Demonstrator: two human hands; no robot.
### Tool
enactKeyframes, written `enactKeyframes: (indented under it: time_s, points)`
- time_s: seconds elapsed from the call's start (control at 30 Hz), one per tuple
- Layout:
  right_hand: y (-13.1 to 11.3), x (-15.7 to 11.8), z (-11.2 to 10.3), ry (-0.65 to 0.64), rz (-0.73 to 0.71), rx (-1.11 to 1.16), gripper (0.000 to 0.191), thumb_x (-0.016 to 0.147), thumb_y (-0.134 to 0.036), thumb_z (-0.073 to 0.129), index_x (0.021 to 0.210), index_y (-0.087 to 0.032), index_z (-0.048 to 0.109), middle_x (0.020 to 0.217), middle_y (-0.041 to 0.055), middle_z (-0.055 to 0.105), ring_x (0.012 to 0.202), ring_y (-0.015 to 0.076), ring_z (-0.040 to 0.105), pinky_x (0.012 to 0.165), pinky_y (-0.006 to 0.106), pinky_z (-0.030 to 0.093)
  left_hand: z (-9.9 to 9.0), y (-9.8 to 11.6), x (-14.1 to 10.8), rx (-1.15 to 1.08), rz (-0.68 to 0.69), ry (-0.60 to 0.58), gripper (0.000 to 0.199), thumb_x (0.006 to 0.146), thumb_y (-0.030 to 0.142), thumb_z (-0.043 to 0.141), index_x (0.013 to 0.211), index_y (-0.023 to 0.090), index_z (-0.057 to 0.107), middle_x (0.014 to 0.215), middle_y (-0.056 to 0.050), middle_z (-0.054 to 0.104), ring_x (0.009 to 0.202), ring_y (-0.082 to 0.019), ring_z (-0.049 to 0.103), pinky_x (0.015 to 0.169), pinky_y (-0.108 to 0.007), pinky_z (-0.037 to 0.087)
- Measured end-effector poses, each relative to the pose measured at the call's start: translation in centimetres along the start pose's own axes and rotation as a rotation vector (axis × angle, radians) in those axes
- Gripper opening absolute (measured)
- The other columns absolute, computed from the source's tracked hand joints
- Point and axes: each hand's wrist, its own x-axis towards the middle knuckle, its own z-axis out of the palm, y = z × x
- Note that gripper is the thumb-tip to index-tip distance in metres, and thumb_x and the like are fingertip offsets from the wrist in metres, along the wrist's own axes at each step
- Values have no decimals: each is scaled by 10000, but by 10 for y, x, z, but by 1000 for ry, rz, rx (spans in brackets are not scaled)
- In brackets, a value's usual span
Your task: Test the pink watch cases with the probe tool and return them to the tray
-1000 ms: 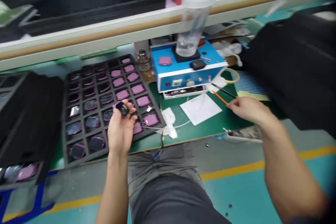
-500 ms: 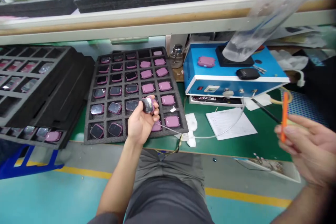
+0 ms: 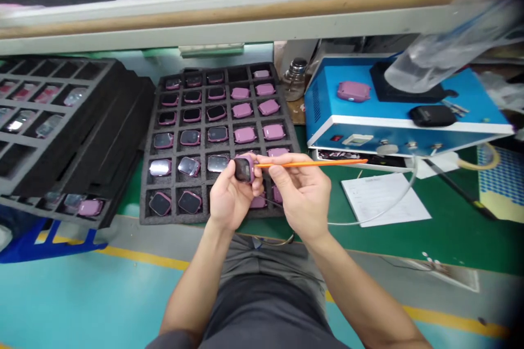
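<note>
My left hand (image 3: 232,196) is closed around a purple watch case with a dark screen (image 3: 244,169), screen side up. Between the fingertips of my right hand (image 3: 305,193) is a thin orange stick (image 3: 319,163), lying nearly level. Its left end meets or nearly meets the side of the watch case; whether it touches I cannot tell. Below and behind both hands lies a black foam tray (image 3: 170,218) with purple watch cases in its cells, some dark screen up, others purple side up. My hands hide a few of its cells.
A blue box with knobs (image 3: 327,103) stands at the right, bearing a purple case (image 3: 353,91) and a clear plastic cylinder (image 3: 421,68). A paper sheet (image 3: 385,199) and a pale tube lie before it. Stacked foam trays (image 3: 123,136) stand left; a shelf edge (image 3: 245,13) crosses above.
My right hand has come in from the far right with the orange stick, turning it from upright to level beside the watch case. The view has shifted slightly.
</note>
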Motion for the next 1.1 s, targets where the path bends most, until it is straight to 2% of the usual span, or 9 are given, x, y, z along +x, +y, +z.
enactKeyframes:
  time_s: [0.1, 0.2, 0.4, 0.57, 0.73, 0.83, 0.93, 1.03, 1.1]
  points:
    - [2, 0, 1, 13, 12, 16, 51, 932, -265, 761, 959, -235, 730, 1006, 30, 841, 879, 170, 823, 834, 296, 691, -1, 0, 0, -11, -3, 7, 500, 1096, 307, 265, 1026, 102, 716, 787, -87, 651, 607, -137, 570, 575, -240, 468]
    - [3, 0, 1, 2, 18, -8, 55, 928, -266, 765, 956, -231, 734, 966, 31, 842, 858, 173, 823, 777, 278, 694, -1, 0, 0, -19, -12, 25, 503, 1097, 303, 259, 1023, 99, 712, 768, -84, 651, 595, -136, 567, 570, -241, 463]
    - [5, 0, 3, 7, 17, -74, 94, 935, -308, 756, 961, -222, 726, 929, 41, 835, 905, 197, 822, 855, 338, 697, 0, 1, 1, -23, -19, 17, 498, 1098, 319, 271, 1012, 99, 709, 774, -83, 650, 601, -134, 557, 574, -242, 454]
    - [4, 1, 1, 16, 20, -91, 48, 932, -283, 752, 949, -240, 737, 952, 37, 835, 921, 207, 823, 880, 371, 699, 0, -1, 1, 12, -15, 52, 411, 1077, 340, 362, 1007, 119, 701, 775, -75, 638, 601, -132, 526, 572, -243, 437]
    - [7, 0, 4, 14, 36, -97, 69, 922, -298, 757, 938, -231, 745, 946, 42, 836, 815, 200, 815, 742, 348, 708, 0, -3, 1, 42, 20, 56, 357, 1062, 341, 409, 1028, 128, 694, 770, -63, 619, 609, -131, 512, 594, -248, 433]
    - [3, -2, 1, 11, 40, -103, 87, 925, -309, 751, 950, -227, 738, 925, 38, 826, 845, 196, 809, 762, 336, 693, 1, -3, 1, 62, 15, 50, 356, 1056, 349, 421, 1027, 127, 698, 790, -68, 620, 620, -133, 512, 608, -253, 436]
    - [-6, -2, -34, 153, -54, -163, 149, 921, -333, 744, 1031, -236, 720, 908, 22, 799, 819, 181, 795, 779, 326, 669, 3, -1, 2, 88, 26, 36, 375, 1046, 371, 425, 1037, 129, 711, 826, -79, 620, 636, -138, 508, 618, -260, 445]
    - [-15, 1, -107, 489, -176, -357, 299, 896, -365, 679, 1161, -226, 676, 790, -19, 717, 599, 149, 694, 617, 299, 608, 5, 1, 4, 95, 68, 32, 357, 1016, 361, 453, 1051, 128, 722, 844, -82, 613, 649, -137, 512, 613, -253, 454]
    - [-18, 1, -164, 640, -44, -583, 472, 830, -310, 614, 1281, -169, 616, 684, -45, 644, 510, 156, 606, 534, 293, 533, 7, 2, 5, 105, 95, 30, 325, 981, 334, 490, 1055, 125, 727, 844, -81, 618, 658, -135, 526, 612, -243, 469]
